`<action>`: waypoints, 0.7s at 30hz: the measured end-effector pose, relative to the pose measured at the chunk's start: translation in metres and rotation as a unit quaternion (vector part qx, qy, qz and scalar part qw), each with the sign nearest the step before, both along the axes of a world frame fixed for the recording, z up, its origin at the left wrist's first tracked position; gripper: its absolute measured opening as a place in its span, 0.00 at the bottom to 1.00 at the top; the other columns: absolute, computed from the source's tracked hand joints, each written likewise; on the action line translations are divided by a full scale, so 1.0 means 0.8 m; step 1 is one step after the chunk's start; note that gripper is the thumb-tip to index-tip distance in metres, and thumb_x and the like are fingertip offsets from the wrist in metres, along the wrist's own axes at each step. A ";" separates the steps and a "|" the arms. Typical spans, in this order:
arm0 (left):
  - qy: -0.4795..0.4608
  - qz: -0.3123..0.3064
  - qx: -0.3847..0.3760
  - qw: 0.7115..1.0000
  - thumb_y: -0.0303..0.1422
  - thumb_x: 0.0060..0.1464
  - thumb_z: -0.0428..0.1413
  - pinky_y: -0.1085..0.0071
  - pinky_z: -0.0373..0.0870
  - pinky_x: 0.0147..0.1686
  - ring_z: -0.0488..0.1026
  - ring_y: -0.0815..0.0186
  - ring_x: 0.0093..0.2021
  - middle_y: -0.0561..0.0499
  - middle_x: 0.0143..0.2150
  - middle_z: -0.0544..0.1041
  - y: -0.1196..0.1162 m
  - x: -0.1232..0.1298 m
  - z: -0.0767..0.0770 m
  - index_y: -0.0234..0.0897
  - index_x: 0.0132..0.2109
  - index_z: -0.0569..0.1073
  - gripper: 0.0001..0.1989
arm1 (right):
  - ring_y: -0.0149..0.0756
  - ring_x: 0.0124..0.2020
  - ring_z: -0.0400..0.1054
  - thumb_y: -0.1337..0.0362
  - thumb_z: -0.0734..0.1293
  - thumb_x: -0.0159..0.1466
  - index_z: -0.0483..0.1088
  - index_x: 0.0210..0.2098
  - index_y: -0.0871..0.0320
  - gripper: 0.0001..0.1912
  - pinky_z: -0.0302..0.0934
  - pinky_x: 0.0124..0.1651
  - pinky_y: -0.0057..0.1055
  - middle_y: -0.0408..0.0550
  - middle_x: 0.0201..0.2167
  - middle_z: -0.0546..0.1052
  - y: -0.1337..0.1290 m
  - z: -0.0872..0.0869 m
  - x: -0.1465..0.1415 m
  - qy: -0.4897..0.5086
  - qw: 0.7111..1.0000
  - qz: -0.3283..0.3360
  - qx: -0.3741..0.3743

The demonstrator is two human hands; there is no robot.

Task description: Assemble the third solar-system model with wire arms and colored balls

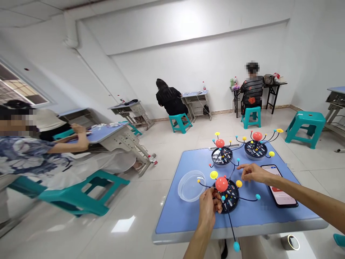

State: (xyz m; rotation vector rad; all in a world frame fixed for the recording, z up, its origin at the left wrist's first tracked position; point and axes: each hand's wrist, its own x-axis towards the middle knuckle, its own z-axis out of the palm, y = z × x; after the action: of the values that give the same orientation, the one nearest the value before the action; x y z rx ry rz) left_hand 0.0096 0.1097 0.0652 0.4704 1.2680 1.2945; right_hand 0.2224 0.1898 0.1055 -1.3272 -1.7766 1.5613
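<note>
The nearest solar system model (221, 184) stands on the blue desktop, with a red ball at its middle and yellow and cyan balls on curved black arms. My left hand (208, 202) is closed at its left side, just below the red ball; the fingertips are partly hidden. To the right of that model, my right hand (254, 173) hovers low with its index finger stretched out near a cyan ball (238, 159). Nothing shows in those fingers. Two similar models, one at the back left (222, 156) and one at the back right (256, 149), stand behind.
A clear plastic lid or dish (191, 186) lies at the desk's left. Under my right forearm is a phone (280, 187) with a lit screen. A person (61, 158) sits at a desk on the left, and others sit by the wall. A green stool (306, 126) stands at right.
</note>
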 end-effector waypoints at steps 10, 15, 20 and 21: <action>0.045 -0.068 -0.021 0.996 0.40 0.41 0.58 0.78 0.50 0.09 0.58 0.76 0.10 0.58 0.17 0.68 0.003 -0.024 0.005 0.37 0.24 0.64 0.13 | 0.39 0.43 0.69 0.63 0.72 0.47 0.76 0.22 0.62 0.07 0.62 0.32 0.27 0.56 0.45 0.76 -0.018 -0.029 -0.010 0.143 0.986 0.002 -0.081; 0.057 -0.106 -0.025 0.992 0.40 0.41 0.60 0.77 0.50 0.09 0.57 0.77 0.10 0.55 0.18 0.69 0.006 -0.029 0.010 0.35 0.23 0.65 0.14 | 0.35 0.34 0.69 0.62 0.73 0.47 0.74 0.19 0.63 0.10 0.61 0.30 0.27 0.54 0.37 0.77 -0.027 -0.029 -0.011 0.146 0.985 -0.001 -0.087; 0.222 -0.130 -0.016 0.966 0.48 0.42 0.59 0.76 0.46 0.09 0.55 0.76 0.09 0.56 0.18 0.70 -0.014 -0.054 0.035 0.35 0.29 0.71 0.18 | 0.32 0.27 0.67 0.60 0.74 0.46 0.73 0.21 0.62 0.11 0.59 0.29 0.28 0.49 0.28 0.76 -0.030 -0.023 0.004 0.105 0.990 -0.043 -0.084; 0.277 -0.111 0.000 0.954 0.48 0.43 0.58 0.76 0.47 0.09 0.54 0.75 0.09 0.56 0.18 0.70 -0.019 -0.060 0.047 0.35 0.29 0.72 0.18 | 0.31 0.26 0.66 0.59 0.74 0.46 0.73 0.22 0.62 0.11 0.59 0.28 0.28 0.46 0.25 0.75 -0.029 -0.022 0.009 0.094 0.991 -0.061 -0.078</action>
State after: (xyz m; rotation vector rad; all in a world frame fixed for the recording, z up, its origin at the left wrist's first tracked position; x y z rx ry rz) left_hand -0.0381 0.0946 0.1025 0.9974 1.6188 1.0010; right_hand 0.2299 0.1664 0.0881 -1.2855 -1.4589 1.7233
